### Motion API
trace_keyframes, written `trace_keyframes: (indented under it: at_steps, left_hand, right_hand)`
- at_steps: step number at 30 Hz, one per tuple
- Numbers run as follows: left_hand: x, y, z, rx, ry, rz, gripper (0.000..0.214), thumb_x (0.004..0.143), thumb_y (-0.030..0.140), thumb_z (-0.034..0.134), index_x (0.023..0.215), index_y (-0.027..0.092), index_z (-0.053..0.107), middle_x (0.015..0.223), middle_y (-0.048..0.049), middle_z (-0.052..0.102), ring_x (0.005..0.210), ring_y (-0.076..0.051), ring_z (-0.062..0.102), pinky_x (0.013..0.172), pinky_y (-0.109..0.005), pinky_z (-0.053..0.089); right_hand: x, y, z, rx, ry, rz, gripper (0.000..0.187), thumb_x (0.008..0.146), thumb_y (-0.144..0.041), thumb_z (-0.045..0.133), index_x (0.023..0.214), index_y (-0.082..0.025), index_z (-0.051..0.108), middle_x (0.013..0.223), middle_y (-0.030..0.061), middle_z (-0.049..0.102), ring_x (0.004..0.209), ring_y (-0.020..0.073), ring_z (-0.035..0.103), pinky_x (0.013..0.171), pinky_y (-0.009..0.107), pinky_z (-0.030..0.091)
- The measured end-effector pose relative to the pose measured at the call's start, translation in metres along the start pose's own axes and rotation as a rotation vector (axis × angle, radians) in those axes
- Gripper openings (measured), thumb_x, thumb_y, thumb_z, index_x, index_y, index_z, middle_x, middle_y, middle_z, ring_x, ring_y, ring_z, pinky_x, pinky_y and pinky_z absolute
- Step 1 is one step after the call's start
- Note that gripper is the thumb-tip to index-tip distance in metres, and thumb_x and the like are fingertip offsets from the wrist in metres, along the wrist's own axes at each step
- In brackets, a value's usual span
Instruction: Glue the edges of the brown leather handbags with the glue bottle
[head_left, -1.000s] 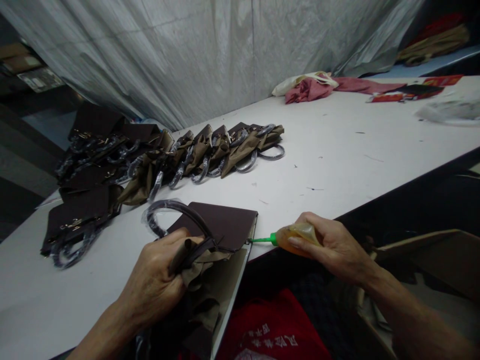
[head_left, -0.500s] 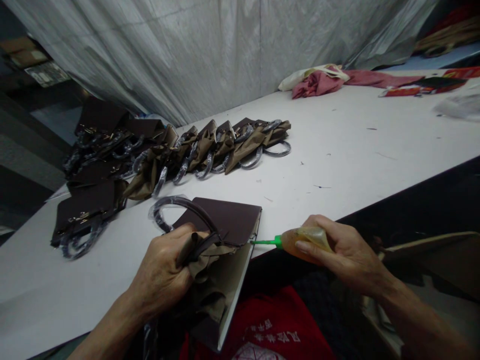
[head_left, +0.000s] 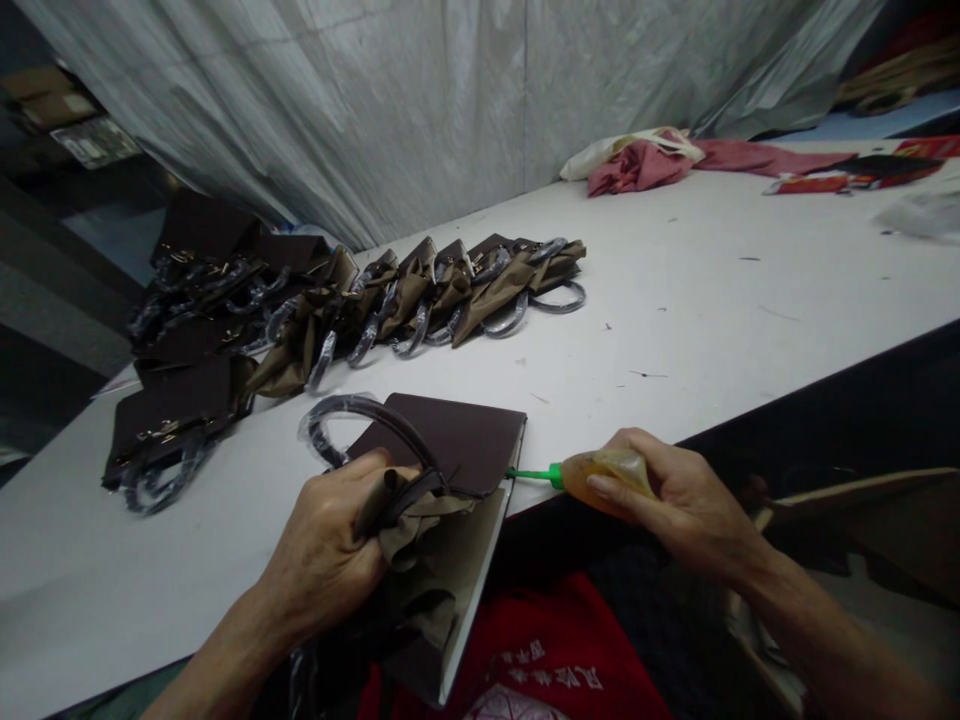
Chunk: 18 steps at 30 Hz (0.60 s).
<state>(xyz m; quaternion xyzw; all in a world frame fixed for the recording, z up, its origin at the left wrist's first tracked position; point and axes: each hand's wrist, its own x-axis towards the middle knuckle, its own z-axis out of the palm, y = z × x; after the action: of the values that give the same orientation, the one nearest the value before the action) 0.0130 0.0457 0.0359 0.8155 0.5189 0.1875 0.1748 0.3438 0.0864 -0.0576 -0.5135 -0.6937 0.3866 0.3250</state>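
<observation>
My left hand [head_left: 334, 535] is closed round the gathered lining and a handle base of a dark brown handbag [head_left: 457, 435]. The bag lies partly on the table edge, its cream inner side facing down towards me. One plastic-wrapped handle [head_left: 352, 410] arches up beyond my knuckles. In my right hand [head_left: 667, 490] is a soft squeeze bottle [head_left: 604, 482] of amber liquid, probably glue, with a thin green nozzle [head_left: 536, 474]. The nozzle's tip meets the bag's right edge, near the fold; whether liquid is coming out cannot be seen.
Several similar brown handbags [head_left: 420, 295] with wrapped handles lie in rows at the left and back of the white table [head_left: 697, 330]. Pink cloth [head_left: 637, 165] and red packets [head_left: 810, 184] lie at the back right. A grey sheet [head_left: 435, 110] hangs behind.
The nozzle tip has shifted slightly up along the bag's right edge. My left hand keeps its hold with hardly any movement.
</observation>
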Motion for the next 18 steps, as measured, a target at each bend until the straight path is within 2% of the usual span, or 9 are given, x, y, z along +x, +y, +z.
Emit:
trace_keyframes:
  at_steps: [4,9,14,18]
  left_hand:
    - [0.001,0.002,-0.001,-0.009,0.01,0.017,0.021,0.094,0.026,0.051,0.098,0.021,0.071,0.081,-0.0032,0.064,0.08,-0.017,0.067,0.07,-0.028,0.054]
    - [-0.001,0.002,-0.001,0.018,0.018,0.031,0.021,0.095,0.027,0.051,0.098,0.02,0.071,0.082,-0.0035,0.066,0.073,-0.015,0.065,0.065,-0.026,0.052]
    - [0.0,0.0,0.001,0.021,0.039,0.065,0.019,0.094,0.026,0.053,0.101,0.021,0.071,0.087,-0.0039,0.067,0.074,-0.015,0.065,0.064,-0.025,0.051]
    - [0.001,0.0,0.002,0.027,0.046,0.073,0.019,0.093,0.027,0.054,0.096,0.02,0.072,0.082,-0.0037,0.067,0.07,-0.015,0.064,0.062,-0.026,0.051]
  right_hand:
    - [-0.001,0.0,-0.003,0.049,-0.06,0.001,0.034,0.088,-0.052,0.062,0.077,-0.021,0.054,0.062,-0.0022,0.05,0.056,0.0141,0.045,0.05,0.028,0.035]
    - [-0.006,-0.005,-0.002,0.071,0.043,0.019,0.029,0.09,-0.048,0.061,0.081,-0.021,0.057,0.066,-0.0007,0.053,0.058,0.0147,0.047,0.052,0.028,0.037]
    - [-0.013,-0.012,0.004,0.097,-0.048,-0.014,0.03,0.09,-0.049,0.06,0.079,-0.021,0.057,0.066,-0.0007,0.053,0.057,0.0144,0.048,0.051,0.027,0.038]
    - [-0.017,-0.015,0.008,0.026,-0.04,-0.027,0.032,0.092,-0.049,0.057,0.078,-0.021,0.055,0.065,-0.0006,0.054,0.057,0.0144,0.049,0.052,0.027,0.038]
